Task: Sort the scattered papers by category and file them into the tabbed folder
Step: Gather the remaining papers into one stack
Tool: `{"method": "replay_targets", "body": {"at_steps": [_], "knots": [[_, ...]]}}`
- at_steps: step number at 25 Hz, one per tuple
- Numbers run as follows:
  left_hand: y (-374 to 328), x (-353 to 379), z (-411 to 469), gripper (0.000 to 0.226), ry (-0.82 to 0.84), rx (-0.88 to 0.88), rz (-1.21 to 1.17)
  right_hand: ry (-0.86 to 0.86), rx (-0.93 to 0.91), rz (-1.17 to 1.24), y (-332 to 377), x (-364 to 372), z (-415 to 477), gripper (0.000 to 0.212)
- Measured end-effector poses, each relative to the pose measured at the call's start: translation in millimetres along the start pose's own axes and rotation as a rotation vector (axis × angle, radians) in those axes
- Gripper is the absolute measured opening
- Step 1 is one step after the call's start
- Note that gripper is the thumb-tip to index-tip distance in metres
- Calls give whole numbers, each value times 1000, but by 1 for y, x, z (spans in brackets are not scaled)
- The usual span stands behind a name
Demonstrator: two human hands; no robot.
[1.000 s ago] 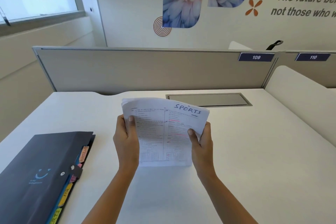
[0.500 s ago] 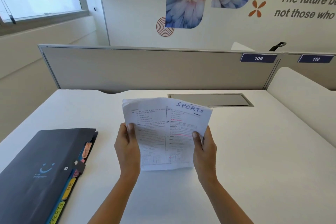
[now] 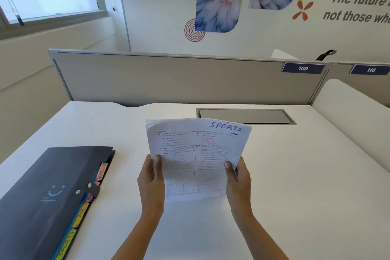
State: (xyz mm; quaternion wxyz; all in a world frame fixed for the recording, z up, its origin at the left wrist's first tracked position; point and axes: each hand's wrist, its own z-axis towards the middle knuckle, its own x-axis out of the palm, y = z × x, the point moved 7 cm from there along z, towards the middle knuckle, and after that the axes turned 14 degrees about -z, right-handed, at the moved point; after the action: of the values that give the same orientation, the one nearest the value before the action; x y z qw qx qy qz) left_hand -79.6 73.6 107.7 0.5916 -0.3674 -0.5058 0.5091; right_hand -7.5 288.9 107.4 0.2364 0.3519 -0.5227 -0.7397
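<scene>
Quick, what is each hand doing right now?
Left hand: grips the left edge of the stack of papers.
Right hand: grips the right edge of the same stack.

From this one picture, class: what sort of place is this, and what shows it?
Probably an open-plan office: a desk backed by a partition, seat labels 109 and 110, and a wall motto.

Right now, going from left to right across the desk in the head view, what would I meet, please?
Dark navy tabbed folder → left hand → white stack of printed papers headed SPORTS, gripped at its two sides → right hand → white curved side divider.
</scene>
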Motion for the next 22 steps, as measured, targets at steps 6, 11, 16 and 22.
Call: {"method": "replay_targets", "body": {"at_steps": [6,11,16,22], "knots": [[22,-13,-9,34,-20,-99,133,49,24,-56,-12,5,-5,29],[-4,-28,-4,46,-130,-82,189,235,-62,-117,-6,10,-5,21],[-6,-52,2,20,-230,-194,49,395,-116,-282,-3,20,-17,19],[-3,-78,-16,16,-206,-295,68,422,-113,-314,-12,29,-29,20]]}}
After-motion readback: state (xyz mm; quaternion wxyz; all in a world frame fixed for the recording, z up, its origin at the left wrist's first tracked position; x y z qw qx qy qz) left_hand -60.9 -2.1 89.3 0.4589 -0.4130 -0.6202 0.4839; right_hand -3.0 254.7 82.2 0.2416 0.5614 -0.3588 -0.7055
